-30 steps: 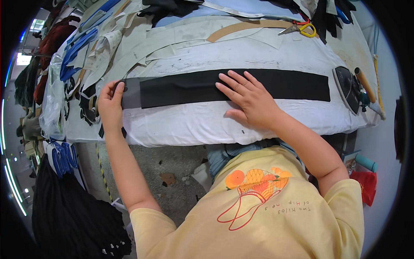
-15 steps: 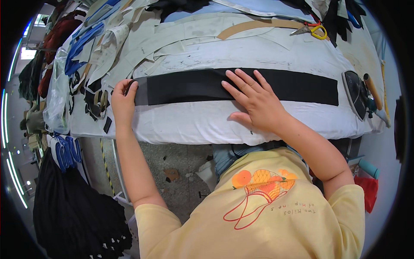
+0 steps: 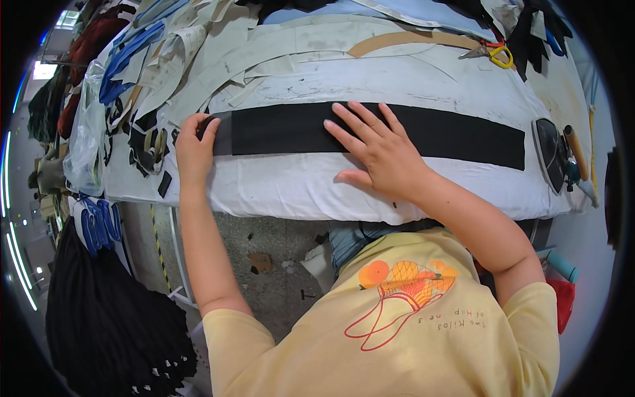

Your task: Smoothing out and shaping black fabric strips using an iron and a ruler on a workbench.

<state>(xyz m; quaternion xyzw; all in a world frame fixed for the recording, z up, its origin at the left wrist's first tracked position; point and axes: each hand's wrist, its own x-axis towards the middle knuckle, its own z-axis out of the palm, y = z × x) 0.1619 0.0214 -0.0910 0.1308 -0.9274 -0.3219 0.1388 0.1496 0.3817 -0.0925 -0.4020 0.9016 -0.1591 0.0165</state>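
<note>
A long black fabric strip [image 3: 284,129] lies flat across the white cloth-covered table in front of me, with a narrow dark grey band [image 3: 223,135] at its left end. At that end, my left hand [image 3: 194,147] is closed, thumb and fingers pinching the strip's edge. My right hand [image 3: 380,149] rests palm down over the middle of the strip, its fingers spread and its thumb on the white cloth. Beyond the right end of the strip stands an iron [image 3: 550,155] with a brown handle.
Yellow-handled scissors [image 3: 499,56] lie at the far right beside a curved tan strip [image 3: 410,41]. Pale pattern pieces [image 3: 291,43] cover the far side. Dark scraps [image 3: 147,149] sit left of my left hand. Black fabric [image 3: 106,304] hangs at the lower left.
My right hand has slid a little to the left along the strip, and the fabric near it looks smoother. My left hand keeps its pinch at the end. The whole view has shifted slightly.
</note>
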